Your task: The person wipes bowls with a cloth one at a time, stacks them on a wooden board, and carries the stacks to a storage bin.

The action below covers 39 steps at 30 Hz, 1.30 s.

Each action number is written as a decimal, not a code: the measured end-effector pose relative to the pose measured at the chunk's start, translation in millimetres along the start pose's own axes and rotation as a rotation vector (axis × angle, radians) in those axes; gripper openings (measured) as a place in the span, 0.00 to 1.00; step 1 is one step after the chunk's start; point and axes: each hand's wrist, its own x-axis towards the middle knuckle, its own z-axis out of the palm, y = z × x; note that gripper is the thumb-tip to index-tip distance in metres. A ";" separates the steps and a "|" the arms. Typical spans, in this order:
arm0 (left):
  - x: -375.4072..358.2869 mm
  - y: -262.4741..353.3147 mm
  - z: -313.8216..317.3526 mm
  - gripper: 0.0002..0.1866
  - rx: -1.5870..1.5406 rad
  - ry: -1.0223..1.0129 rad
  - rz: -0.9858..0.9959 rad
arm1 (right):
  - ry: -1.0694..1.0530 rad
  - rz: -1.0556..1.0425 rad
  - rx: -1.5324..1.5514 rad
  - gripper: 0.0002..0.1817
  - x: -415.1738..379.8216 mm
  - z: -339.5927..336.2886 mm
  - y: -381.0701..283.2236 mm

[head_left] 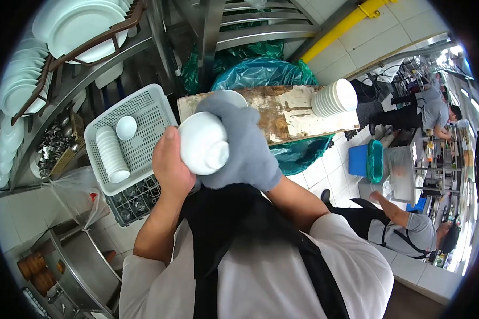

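In front of my chest, my left hand (pixel 174 165) grips a white bowl (pixel 201 141) from its side, thumb along the wall. The bowl is tilted, its foot ring facing right. A grey cloth (pixel 245 138) covers my right hand (pixel 271 173) almost wholly and lies against the bowl; the fingers beneath are hidden. Just beyond the cloth, a second white bowl (pixel 233 98) shows partly on a worn wooden board (pixel 277 111). A nested stack of white bowls (pixel 335 99) lies at the board's right end.
To the left, a perforated white basket (pixel 157 106) holds a row of small white cups or bowls (pixel 112 154). Below it is a dark glass rack (pixel 135 202). Plates (pixel 88 32) fill the upper-left rack. Two co-workers (pixel 404 231) are at right, near a blue bin (pixel 358 160).
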 end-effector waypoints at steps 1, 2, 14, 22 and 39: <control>2.2 0.2 0.1 0.17 -0.094 -0.036 -0.029 | 0.059 0.019 0.096 0.38 -6.1 2.2 4.3; 6.8 -7.1 -2.2 0.17 -0.092 -0.037 -0.024 | 0.119 0.026 0.189 0.37 -8.2 2.1 8.2; 18.4 -10.7 -2.2 0.28 0.536 -0.269 0.126 | -0.013 -0.131 -1.049 0.31 -7.4 7.2 -24.7; 35.7 -13.6 -35.1 0.37 -0.209 -0.406 -0.968 | -0.049 0.140 -0.571 0.21 -1.6 -29.4 -1.5; 163.3 -99.2 -332.0 0.12 2.250 -0.116 -0.114 | -0.054 0.202 -0.401 0.10 72.0 12.2 -0.5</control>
